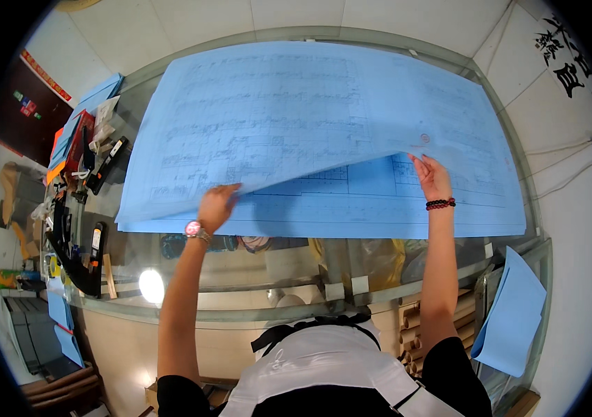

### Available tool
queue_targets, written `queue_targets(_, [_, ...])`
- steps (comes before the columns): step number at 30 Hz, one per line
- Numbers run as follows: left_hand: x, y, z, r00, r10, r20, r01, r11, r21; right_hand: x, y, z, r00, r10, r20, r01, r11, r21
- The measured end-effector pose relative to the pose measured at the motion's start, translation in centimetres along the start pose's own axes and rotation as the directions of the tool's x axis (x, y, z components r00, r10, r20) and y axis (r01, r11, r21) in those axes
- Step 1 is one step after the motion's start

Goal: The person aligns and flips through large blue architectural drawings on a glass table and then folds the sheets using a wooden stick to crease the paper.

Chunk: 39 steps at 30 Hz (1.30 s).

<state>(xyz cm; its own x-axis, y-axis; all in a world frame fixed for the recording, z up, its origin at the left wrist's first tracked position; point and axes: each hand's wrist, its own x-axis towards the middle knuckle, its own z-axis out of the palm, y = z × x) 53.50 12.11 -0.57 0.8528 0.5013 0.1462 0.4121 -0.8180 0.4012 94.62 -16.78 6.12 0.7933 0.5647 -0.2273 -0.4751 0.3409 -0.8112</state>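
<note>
Large blue blueprint sheets [254, 118] with fine printed line drawings lie stacked on a glass-topped table. The near edge of the top sheet is raised in a shallow arch, and part of a darker-lined sheet [369, 179] shows beneath it. My right hand [433, 177], with a dark bead bracelet at the wrist, pinches that raised edge right of the middle. Farther left, my left hand [218, 207] has its fingers closed at the same edge; a watch [197, 230] is on that wrist. My left fingertips are partly smeared and the grip is only partly seen.
Black long-arm staplers [77, 267] and a smaller black stapler [108, 165] lie at the table's left end, near a red box [82, 139]. A folded blue sheet [514, 316] stands at the right. Cardboard tubes [412, 321] are stored below. Walls border the far and right sides.
</note>
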Motion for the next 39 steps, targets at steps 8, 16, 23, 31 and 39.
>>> queue_targets(8, [-4.0,-5.9,-3.2,0.468,-0.475,-0.745,0.460,0.851,-0.254,-4.1,0.2,-4.4,0.992,0.002,-0.124,-0.015,0.995,-0.103])
queue_targets(16, [-10.8,-5.0,-1.5,0.075,-0.986,-0.151,-0.474,0.098,-0.875,-12.2,3.1,-15.2,0.961,-0.046,-0.274,-0.029,0.964,-0.264])
queue_targets(23, [-17.5,-8.2,2.6,0.004,-0.995,-0.095,-0.227,0.092,-0.969,-15.6,-0.5,-29.1,0.885,0.024,-0.465,-0.203,0.918,-0.340])
queue_targets(31, [-19.0,-6.0,6.6,-0.094,-0.995,0.015,-0.097,-0.005,-0.995,-10.6,1.4,-33.7,0.597,0.058,-0.800,-0.122,0.992,-0.019])
queue_targets(39, [-18.3,-0.2,8.3,-0.156,-0.982,-0.108,-0.242,0.144,-0.960,-2.4,0.0,-20.1,0.485,-0.863,0.143,0.207,-0.045,-0.977])
